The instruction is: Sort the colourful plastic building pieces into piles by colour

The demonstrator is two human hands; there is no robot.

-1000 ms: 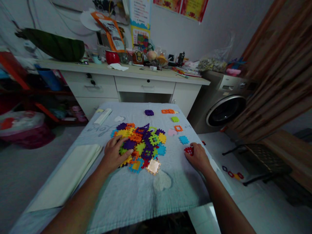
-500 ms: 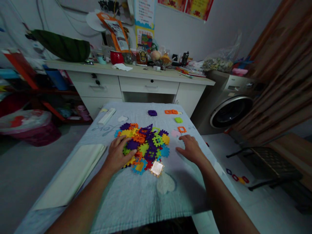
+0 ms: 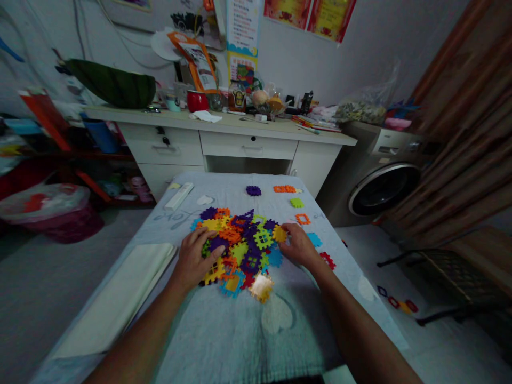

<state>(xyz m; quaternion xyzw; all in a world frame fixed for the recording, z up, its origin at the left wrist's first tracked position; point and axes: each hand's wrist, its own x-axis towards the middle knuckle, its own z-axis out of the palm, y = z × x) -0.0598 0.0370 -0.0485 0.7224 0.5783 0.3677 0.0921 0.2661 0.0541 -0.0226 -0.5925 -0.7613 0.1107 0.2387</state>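
A heap of interlocking plastic building tiles with notched edges, in purple, orange, yellow, green, blue and red, covers the middle of the cloth-covered table. My left hand rests on the heap's left side, thumb and fingers spread, beside a purple tile. At the right edge, my right hand pinches a yellow tile between thumb and fingers. Right of the heap lie single tiles: purple, green, an orange frame, blue and red. Joined orange tiles sit farther back.
A folded pale cloth lies along the table's left side, with a white bar-shaped object beyond it. Behind stands a cluttered white desk. A washing machine and a low seat are at right; several tiles lie on the floor.
My right hand has moved left from the cloth to the heap and closed on the yellow tile. Blue and red tiles now show beside that arm. My left hand stays on the heap.
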